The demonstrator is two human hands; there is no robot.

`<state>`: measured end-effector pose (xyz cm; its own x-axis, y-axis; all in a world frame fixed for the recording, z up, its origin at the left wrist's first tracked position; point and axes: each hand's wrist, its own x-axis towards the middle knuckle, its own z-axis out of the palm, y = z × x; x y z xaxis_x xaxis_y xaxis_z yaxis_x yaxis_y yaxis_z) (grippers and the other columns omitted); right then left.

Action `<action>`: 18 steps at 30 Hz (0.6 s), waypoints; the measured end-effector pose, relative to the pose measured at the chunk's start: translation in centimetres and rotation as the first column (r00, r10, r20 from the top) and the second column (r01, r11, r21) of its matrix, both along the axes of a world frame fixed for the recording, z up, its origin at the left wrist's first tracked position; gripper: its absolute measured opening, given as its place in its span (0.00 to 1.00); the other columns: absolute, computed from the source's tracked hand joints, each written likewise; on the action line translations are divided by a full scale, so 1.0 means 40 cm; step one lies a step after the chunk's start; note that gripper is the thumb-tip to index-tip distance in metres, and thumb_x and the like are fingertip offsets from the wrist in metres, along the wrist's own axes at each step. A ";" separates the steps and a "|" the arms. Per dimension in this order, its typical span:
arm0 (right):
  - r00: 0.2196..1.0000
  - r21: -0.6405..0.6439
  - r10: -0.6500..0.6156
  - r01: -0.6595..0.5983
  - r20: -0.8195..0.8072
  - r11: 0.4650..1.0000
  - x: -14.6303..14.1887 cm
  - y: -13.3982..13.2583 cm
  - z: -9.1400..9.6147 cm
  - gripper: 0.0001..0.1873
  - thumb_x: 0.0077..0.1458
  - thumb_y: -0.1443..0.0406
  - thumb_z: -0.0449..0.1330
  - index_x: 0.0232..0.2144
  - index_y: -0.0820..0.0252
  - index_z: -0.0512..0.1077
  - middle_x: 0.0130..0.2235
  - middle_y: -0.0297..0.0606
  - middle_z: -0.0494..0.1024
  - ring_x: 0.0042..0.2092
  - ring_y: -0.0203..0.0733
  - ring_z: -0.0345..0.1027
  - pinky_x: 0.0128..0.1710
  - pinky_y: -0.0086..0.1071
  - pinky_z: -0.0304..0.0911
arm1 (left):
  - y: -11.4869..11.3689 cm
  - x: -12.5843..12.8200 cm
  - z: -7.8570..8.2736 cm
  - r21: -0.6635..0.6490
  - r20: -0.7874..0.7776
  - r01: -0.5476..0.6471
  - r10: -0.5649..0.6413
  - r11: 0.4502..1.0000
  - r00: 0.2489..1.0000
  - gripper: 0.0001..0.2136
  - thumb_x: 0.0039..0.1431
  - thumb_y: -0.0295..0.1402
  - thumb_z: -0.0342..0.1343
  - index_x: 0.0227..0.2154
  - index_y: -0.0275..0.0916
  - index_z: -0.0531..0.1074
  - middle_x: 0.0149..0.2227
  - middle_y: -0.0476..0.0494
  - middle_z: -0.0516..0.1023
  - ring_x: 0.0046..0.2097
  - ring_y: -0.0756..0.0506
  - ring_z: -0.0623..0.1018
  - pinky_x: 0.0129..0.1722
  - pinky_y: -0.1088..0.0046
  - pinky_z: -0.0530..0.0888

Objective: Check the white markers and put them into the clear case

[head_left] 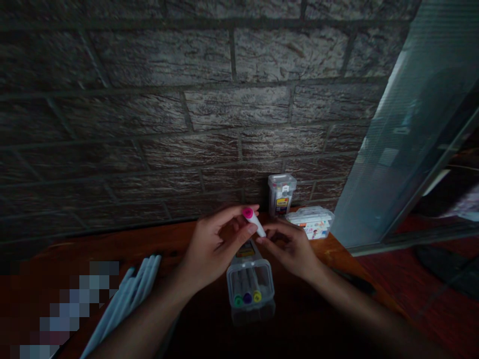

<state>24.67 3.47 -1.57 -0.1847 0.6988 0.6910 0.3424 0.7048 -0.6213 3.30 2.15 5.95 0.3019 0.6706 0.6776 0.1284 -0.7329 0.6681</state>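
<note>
Near the centre of the frame, a pink-ended marker (256, 223) is held slantwise above the table (123, 244). The left hand (211, 244) has its fingers clamped on the upper body, thumb in front, probably so the pink end stays exposed. The right hand (294, 249) pinches the lower end between its fingers, which seems to steady the marker from both ends.

Just below the hands, a see-through case (272, 284) shows green, purple and yellow marker ends pointing toward the lower frame, presumably set that way so colours can be read. Loose white markers (139, 286) lie roughly parallel at lower left, likely grouped for easy reach.

Right of centre, an upright container (282, 192) stands by the brick wall (209, 174), with a white case (316, 223) in front, near the table's right edge. The wall limits forward travel; sideways, more room opens left of the hands than right, while the left forearm passes just beside the loose markers.
</note>
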 end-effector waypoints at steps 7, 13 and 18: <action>1.000 0.060 0.004 -0.004 -0.002 0.998 0.000 0.002 0.012 0.04 0.61 0.66 0.67 0.40 0.56 0.78 0.31 0.34 0.76 0.32 0.39 0.70 0.31 0.33 0.64 | -0.029 0.003 0.020 0.139 -0.117 0.046 -0.030 0.989 0.993 0.14 0.63 0.28 0.65 0.50 0.43 0.81 0.46 0.45 0.84 0.45 0.49 0.83 0.40 0.78 0.79; 1.000 0.051 0.007 -0.007 -0.001 0.999 0.005 0.000 0.016 0.01 0.61 0.66 0.65 0.37 0.56 0.77 0.32 0.36 0.78 0.33 0.41 0.72 0.32 0.34 0.65 | -0.041 0.006 0.030 0.198 -0.185 0.134 -0.098 0.971 0.978 0.17 0.63 0.24 0.64 0.53 0.44 0.79 0.47 0.46 0.83 0.46 0.50 0.82 0.47 0.77 0.78; 1.000 0.082 0.009 -0.009 0.002 0.997 0.005 -0.004 0.022 0.01 0.61 0.66 0.65 0.36 0.56 0.78 0.32 0.36 0.77 0.33 0.41 0.71 0.32 0.33 0.65 | -0.038 0.010 0.027 0.246 -0.177 0.143 -0.101 0.959 0.979 0.17 0.61 0.24 0.66 0.53 0.42 0.79 0.47 0.45 0.84 0.47 0.49 0.82 0.48 0.76 0.78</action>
